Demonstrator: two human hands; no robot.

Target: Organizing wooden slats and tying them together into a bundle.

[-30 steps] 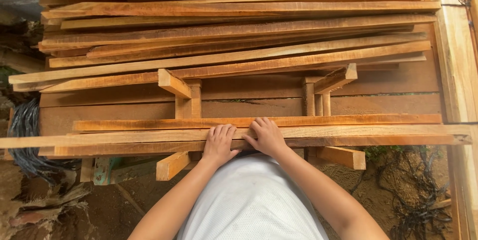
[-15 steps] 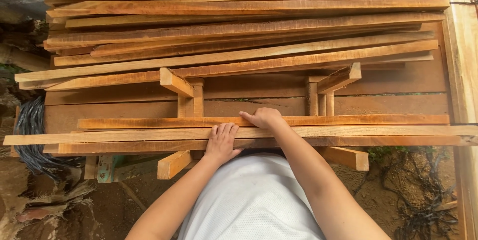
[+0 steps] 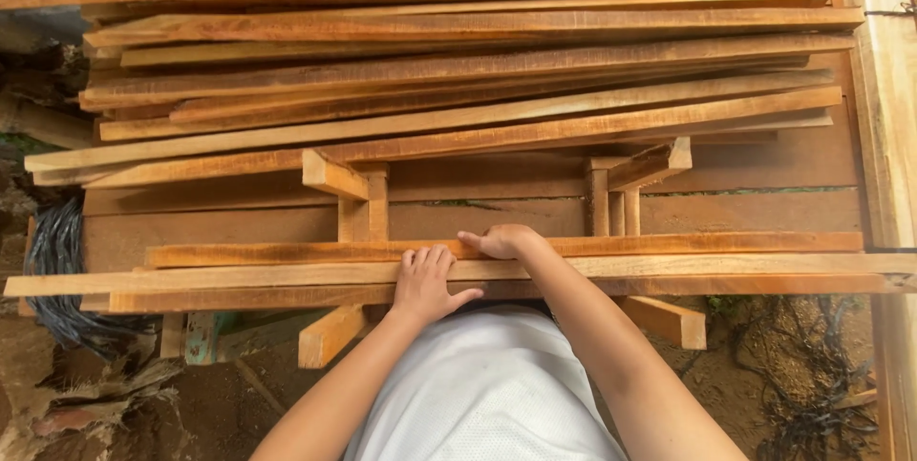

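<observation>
A band of bare bench boards [image 3: 745, 214] lies open between the near strips [image 3: 669, 265] and the far stack of wooden slats [image 3: 458, 69], broken by two upright wooden brackets [image 3: 361, 198] and [image 3: 621, 189]. The widest gap runs between those brackets. The slat stack blocks everything beyond, and a pale post [image 3: 884, 117] closes the right edge.
</observation>
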